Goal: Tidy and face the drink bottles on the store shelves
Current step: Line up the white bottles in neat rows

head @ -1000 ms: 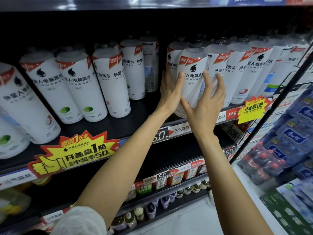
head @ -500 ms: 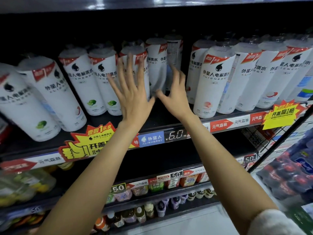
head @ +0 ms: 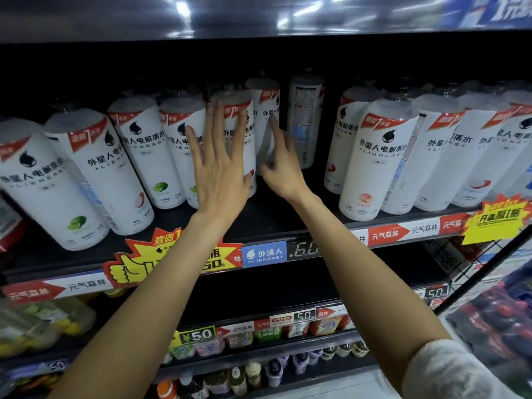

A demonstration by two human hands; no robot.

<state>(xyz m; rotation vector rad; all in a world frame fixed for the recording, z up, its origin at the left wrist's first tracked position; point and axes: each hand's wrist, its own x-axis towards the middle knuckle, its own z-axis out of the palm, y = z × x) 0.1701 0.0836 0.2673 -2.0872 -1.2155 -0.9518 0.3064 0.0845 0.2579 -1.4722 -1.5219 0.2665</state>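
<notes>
My left hand (head: 221,171) lies flat, fingers spread, against an upright white bottle (head: 240,145) set back on the shelf (head: 259,217); its label faces me. Just right, my right hand (head: 280,165), its grip loosely apart, touches the recessed bottle (head: 266,116) behind; it's nearer that one, I judge.

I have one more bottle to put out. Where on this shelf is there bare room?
Bare shelf lies in front of the turned bottle, between the right hand and the peach bottle. Left of the left hand and right of the peach bottle, bottles stand packed.
</notes>
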